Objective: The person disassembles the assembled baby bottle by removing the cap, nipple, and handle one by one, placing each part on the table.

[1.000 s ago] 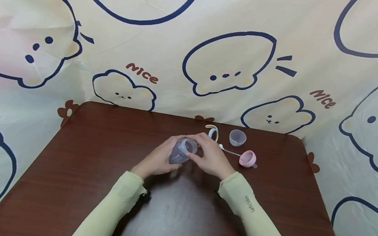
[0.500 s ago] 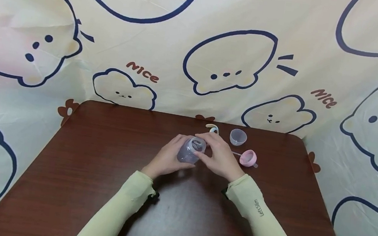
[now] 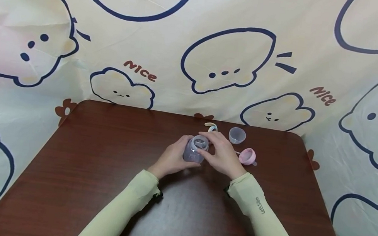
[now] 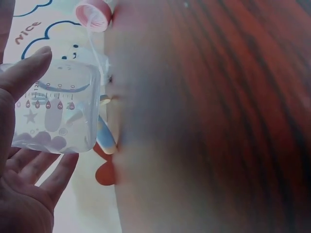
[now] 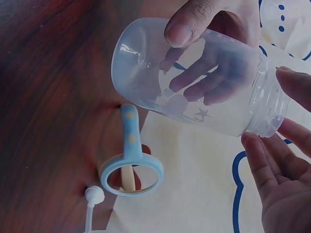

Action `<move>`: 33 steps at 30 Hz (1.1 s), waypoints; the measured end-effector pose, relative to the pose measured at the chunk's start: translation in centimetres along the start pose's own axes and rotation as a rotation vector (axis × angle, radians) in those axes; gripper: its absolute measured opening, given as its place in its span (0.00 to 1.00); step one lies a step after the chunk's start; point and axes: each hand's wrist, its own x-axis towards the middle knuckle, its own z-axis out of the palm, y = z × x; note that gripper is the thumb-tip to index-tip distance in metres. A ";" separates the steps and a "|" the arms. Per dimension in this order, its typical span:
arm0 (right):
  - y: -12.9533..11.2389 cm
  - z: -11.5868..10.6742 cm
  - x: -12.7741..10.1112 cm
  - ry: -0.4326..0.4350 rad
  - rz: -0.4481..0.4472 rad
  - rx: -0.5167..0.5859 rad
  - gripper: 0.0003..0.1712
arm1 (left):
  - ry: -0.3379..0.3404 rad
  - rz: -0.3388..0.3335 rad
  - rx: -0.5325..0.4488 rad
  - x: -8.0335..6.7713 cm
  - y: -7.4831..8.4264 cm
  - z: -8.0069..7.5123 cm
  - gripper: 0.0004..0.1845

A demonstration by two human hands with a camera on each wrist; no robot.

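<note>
Both hands hold a clear baby bottle (image 3: 196, 150) just above the brown counter (image 3: 99, 170); left hand (image 3: 173, 158) curls round its body; right hand (image 3: 221, 156) pinches its threaded neck; blue handle ring (image 5: 131, 165), clear cap (image 3: 237, 135), pink lid (image 3: 247, 156) lie nearby.

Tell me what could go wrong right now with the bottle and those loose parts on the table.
1. The left hand holds the clear bottle with fingers and thumb while the right hand touches its neck; smooth plastic could slip and drop onto the table.
2. The blue handle ring, pink lid and clear cap lie close behind the hands; a careless move might knock them toward the table's far edge.
</note>
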 end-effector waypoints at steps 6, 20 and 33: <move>0.3 0.2 0.0 -0.005 0.021 0.004 0.35 | 0.007 -0.009 -0.024 0.1 0.0 0.4 0.49; 0.4 0.7 0.4 0.010 0.015 0.016 0.35 | 0.024 -0.030 -0.054 0.3 -0.2 0.5 0.47; 0.7 0.9 0.6 0.003 0.042 0.017 0.36 | 0.007 -0.047 -0.090 0.6 -0.4 1.0 0.47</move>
